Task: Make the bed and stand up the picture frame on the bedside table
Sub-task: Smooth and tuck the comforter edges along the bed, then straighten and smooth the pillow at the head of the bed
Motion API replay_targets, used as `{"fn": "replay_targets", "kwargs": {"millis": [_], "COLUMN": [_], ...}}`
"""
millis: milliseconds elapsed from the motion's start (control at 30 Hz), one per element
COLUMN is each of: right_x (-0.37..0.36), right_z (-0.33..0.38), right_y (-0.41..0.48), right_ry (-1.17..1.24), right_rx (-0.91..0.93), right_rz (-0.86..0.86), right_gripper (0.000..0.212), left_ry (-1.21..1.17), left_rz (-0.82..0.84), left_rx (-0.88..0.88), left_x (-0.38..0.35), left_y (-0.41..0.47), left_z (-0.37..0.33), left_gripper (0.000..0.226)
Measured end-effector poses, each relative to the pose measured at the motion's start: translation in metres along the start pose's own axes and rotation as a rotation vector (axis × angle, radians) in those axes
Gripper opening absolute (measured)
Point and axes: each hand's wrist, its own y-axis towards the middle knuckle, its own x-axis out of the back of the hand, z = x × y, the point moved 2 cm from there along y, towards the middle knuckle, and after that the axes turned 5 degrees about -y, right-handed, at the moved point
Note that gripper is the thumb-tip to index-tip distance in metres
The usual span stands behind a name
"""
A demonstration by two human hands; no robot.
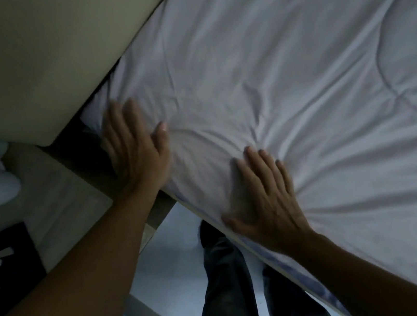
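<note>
At the far left, the bench [51, 188] beside the bed carried a pale, rounded object (too blurred to name) and, nearer the person, a dark flat rectangle [2, 261] that was probably the picture frame, lying face down or on its back and not yet stood up. The left forearm crossed above the bench's near corner on its way to the bed.

The left hand [134, 147] lay flat at the corner of the white duvet [300, 88], close to the cream headboard [23, 64], its fingers spread and its grip wide, holding nothing. Creases fanned out from under the palm. Further right, the right hand [265, 198] pressed flat on the duvet along the near edge of the bed, fingers also spread and closed on nothing. Wrinkles bunched between the two hands, while the quilted cloth to the right looked smoother.

Below, the person's dark trouser legs [221, 278] stood on the pale floor against the bed's side.

The bed seemed nearly made, with only smoothing left at this corner. The risks from here were small ones: pushing both palms toward each other would gather the cloth into a ridge instead of flattening it, and tugging the corner could pull the duvet off the edge. A careless swing of the left arm could also sweep the frame or the pale object off the bench.
</note>
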Motion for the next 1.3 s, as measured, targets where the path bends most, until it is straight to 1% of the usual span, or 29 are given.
{"fn": "replay_targets", "kwargs": {"millis": [33, 67, 100, 133, 167, 200, 233, 300, 333, 400, 467, 533, 567, 600, 667, 733, 800, 867, 900, 967, 1067, 1200, 1300], "right_x": [0.001, 0.002, 0.001, 0.000, -0.003, -0.005, -0.006, -0.003, 0.000, 0.008, 0.018, 0.025, 0.028, 0.027, 0.021, 0.017, 0.028, 0.050, 0.064, 0.092, 0.142, 0.202, 0.229], "right_z": [0.000, -0.001, -0.002, -0.004, -0.004, -0.003, 0.001, 0.007, 0.008, 0.007, 0.003, -0.006, -0.012, -0.018, -0.029, -0.038, -0.044, -0.048, -0.051, -0.059, -0.074, -0.101, -0.123], "right_y": [-0.004, -0.006, -0.006, -0.004, 0.000, 0.004, 0.008, 0.011, 0.011, 0.012, 0.015, 0.015, 0.010, 0.003, -0.023, -0.057, -0.092, -0.122, -0.135, -0.159, -0.198, -0.256, -0.313], "right_ry": [0.008, -0.004, -0.013, 0.003, 0.041, 0.085, 0.120, 0.152, 0.156, 0.155, 0.140, 0.085, 0.056, 0.026, -0.003, 0.034, 0.110, 0.187, 0.220, 0.309, 0.427, 0.521, 0.595], "right_rx": [0.034, 0.084, 0.142, 0.205, 0.267, 0.308, 0.325, 0.327, 0.334, 0.369, 0.362, 0.221, 0.130, 0.061, -0.017, -0.083, -0.170, -0.259, -0.309, -0.425, -0.540, -0.665, -0.740], "right_rz": [-0.045, -0.116, -0.183, -0.224, -0.230, -0.209, -0.183, -0.152, -0.149, -0.147, -0.158, -0.206, -0.219, -0.216, -0.145, -0.026, 0.066, 0.101, 0.084, 0.032, -0.051, -0.177, -0.258], "right_gripper": [0.085, 0.062, 0.038, 0.021, 0.012, 0.005, 0.004, 0.005, 0.006, 0.010, 0.020, 0.039, 0.042, 0.038, 0.020, 0.010, 0.009, 0.013, 0.014, 0.016, 0.018, 0.017, 0.018], "left_ry": [-0.030, -0.057, -0.087, -0.118, -0.143, -0.157, -0.156, -0.162, -0.179, -0.202, -0.192, -0.164, -0.152, -0.138, -0.137, -0.188, -0.275, -0.354, -0.382, -0.408, -0.394, -0.320, -0.295], "left_rz": [-0.051, -0.079, -0.081, -0.057, -0.013, 0.041, 0.083, 0.110, 0.118, 0.133, 0.091, -0.007, -0.038, -0.038, 0.033, 0.143, 0.307, 0.524, 0.611, 0.687, 0.708, 0.725, 0.704], "left_rx": [0.107, 0.219, 0.344, 0.467, 0.559, 0.600, 0.595, 0.549, 0.546, 0.554, 0.551, 0.509, 0.453, 0.375, 0.205, 0.094, 0.056, 0.026, 0.001, -0.036, -0.078, -0.204, -0.299], "left_x": [0.004, 0.006, 0.007, 0.008, 0.006, 0.005, 0.005, 0.012, 0.018, 0.026, 0.028, 0.031, 0.033, 0.035, 0.035, 0.035, 0.042, 0.053, 0.060, 0.080, 0.116, 0.159, 0.176], "left_y": [-0.006, -0.011, -0.014, -0.015, -0.015, -0.016, -0.014, -0.010, -0.007, -0.001, -0.001, -0.009, -0.016, -0.025, -0.050, -0.077, -0.102, -0.126, -0.139, -0.161, -0.192, -0.227, -0.257], "left_z": [0.002, 0.005, 0.007, 0.009, 0.009, 0.009, 0.007, 0.003, 0.003, 0.005, 0.007, 0.000, -0.006, -0.014, -0.029, -0.042, -0.057, -0.076, -0.087, -0.112, -0.156, -0.219, -0.266], "left_gripper": [0.073, 0.073, 0.074, 0.075, 0.076, 0.072, 0.062, 0.040, 0.036, 0.035, 0.032, 0.027, 0.026, 0.026, 0.030, 0.031, 0.025, 0.020, 0.022, 0.028, 0.038, 0.040, 0.040]}}
